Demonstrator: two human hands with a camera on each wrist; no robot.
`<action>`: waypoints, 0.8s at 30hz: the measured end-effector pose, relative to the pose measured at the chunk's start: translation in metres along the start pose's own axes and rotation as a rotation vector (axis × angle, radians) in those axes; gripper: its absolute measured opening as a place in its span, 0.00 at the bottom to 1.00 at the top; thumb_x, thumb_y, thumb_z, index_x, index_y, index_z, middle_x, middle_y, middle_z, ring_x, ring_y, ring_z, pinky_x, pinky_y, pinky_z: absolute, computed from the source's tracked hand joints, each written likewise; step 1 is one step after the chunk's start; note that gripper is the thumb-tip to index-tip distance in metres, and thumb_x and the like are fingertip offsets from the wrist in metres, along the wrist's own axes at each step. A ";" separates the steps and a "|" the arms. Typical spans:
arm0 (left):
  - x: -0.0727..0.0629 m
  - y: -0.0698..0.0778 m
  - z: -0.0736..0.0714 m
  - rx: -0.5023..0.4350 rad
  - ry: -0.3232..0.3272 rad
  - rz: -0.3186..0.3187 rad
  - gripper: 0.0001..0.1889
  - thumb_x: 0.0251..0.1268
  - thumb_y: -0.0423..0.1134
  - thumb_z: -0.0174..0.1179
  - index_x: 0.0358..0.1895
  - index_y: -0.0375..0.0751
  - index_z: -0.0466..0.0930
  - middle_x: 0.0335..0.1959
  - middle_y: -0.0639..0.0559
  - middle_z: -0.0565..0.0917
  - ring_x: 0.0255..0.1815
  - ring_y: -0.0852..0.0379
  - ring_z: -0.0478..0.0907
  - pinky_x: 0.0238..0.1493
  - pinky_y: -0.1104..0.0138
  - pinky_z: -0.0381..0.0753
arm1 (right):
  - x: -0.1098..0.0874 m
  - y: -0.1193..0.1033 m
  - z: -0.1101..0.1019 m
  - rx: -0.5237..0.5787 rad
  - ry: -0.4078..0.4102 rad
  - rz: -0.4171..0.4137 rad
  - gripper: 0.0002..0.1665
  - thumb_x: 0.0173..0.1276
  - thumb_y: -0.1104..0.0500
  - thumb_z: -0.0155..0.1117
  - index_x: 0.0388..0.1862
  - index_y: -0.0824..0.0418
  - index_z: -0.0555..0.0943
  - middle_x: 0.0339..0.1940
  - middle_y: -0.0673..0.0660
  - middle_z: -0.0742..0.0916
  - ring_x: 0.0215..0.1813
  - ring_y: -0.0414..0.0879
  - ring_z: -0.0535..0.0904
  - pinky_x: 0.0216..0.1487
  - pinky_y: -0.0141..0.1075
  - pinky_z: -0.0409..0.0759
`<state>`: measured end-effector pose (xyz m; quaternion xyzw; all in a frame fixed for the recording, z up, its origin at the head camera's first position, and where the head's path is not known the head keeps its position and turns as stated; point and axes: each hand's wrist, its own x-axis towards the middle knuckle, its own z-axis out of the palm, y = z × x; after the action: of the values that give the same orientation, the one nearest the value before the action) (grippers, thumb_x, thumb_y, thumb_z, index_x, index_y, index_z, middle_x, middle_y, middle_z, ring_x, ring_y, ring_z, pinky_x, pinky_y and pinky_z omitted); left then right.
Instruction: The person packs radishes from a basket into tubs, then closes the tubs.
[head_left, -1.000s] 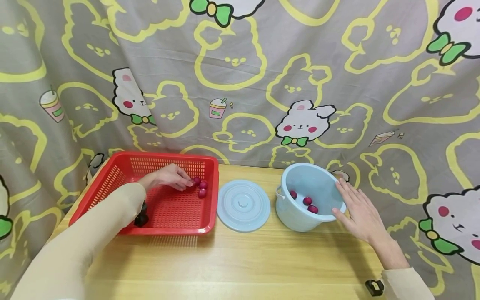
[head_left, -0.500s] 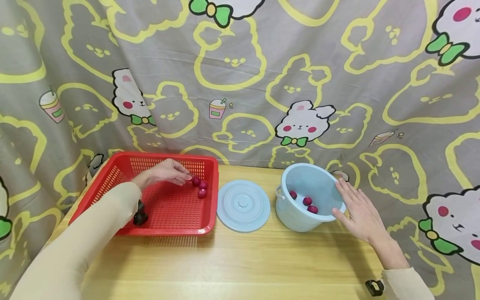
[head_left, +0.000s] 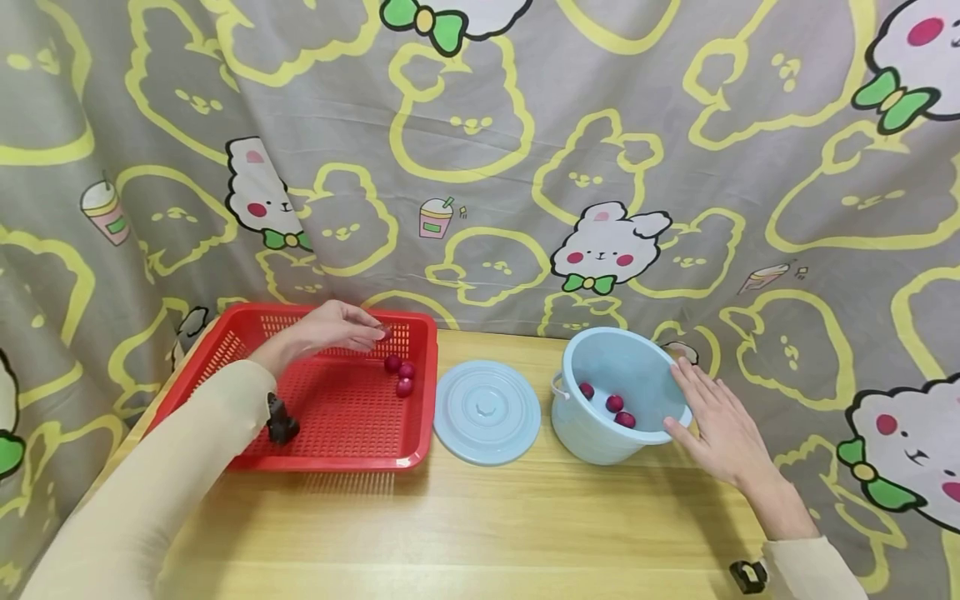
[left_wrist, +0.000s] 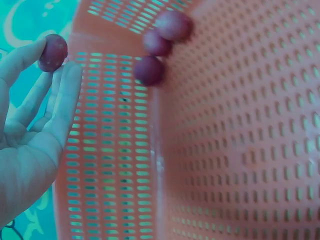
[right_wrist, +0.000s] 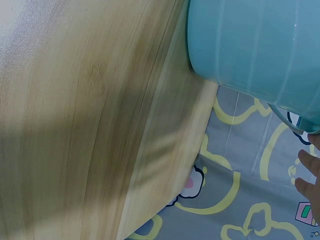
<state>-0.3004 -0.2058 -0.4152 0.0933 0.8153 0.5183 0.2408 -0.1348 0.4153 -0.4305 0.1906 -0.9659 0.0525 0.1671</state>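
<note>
My left hand (head_left: pixel 337 327) pinches a small dark-red plum (left_wrist: pixel 53 53) between thumb and fingertips, raised near the back wall of the red plastic basket (head_left: pixel 424 433). Three more plums (head_left: pixel 405 370) lie together in the basket's right part, below and right of that hand. On the right stands a light-blue bucket (head_left: pixel 600 446), with three plums (head_left: pixel 615 402) visible inside. My right hand (head_left: pixel 716 425) rests on the bucket's right rim, its fingers straight. Only a few of its fingertips (right_wrist: pixel 307 160) show in the right wrist view.
Between basket and bucket a round light-blue lid (head_left: pixel 486 412) lies flat on the wooden table (head_left: pixel 480 525). The bucket's handle (head_left: pixel 558 386) hangs at its left side. A patterned grey curtain (head_left: pixel 480 100) hangs close behind the table.
My left hand has lifted a plum up from beside the other three, toward the basket's back rim. The right hand and the bucket stay where they were.
</note>
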 end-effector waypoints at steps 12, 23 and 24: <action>-0.004 0.026 0.004 -0.035 0.056 0.009 0.29 0.70 0.48 0.71 0.66 0.32 0.79 0.65 0.33 0.85 0.57 0.49 0.91 0.68 0.51 0.84 | 0.000 0.001 0.001 -0.005 0.002 0.000 0.47 0.78 0.43 0.60 0.87 0.60 0.57 0.87 0.63 0.64 0.92 0.46 0.46 0.90 0.30 0.29; -0.004 0.060 0.047 -0.072 0.036 0.053 0.25 0.68 0.43 0.73 0.62 0.32 0.82 0.59 0.36 0.88 0.53 0.45 0.91 0.66 0.49 0.86 | -0.001 0.000 0.000 -0.003 0.002 0.001 0.47 0.78 0.43 0.60 0.86 0.61 0.57 0.87 0.63 0.63 0.91 0.48 0.47 0.89 0.29 0.29; -0.004 0.064 0.051 -0.080 0.033 0.056 0.24 0.68 0.42 0.73 0.61 0.32 0.83 0.58 0.35 0.88 0.54 0.43 0.91 0.65 0.50 0.87 | -0.001 0.000 0.000 -0.003 0.001 0.002 0.47 0.78 0.43 0.60 0.86 0.61 0.57 0.88 0.62 0.63 0.91 0.49 0.48 0.89 0.29 0.29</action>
<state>-0.2785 -0.1379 -0.3752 0.0979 0.7948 0.5585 0.2163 -0.1340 0.4151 -0.4307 0.1894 -0.9661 0.0514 0.1678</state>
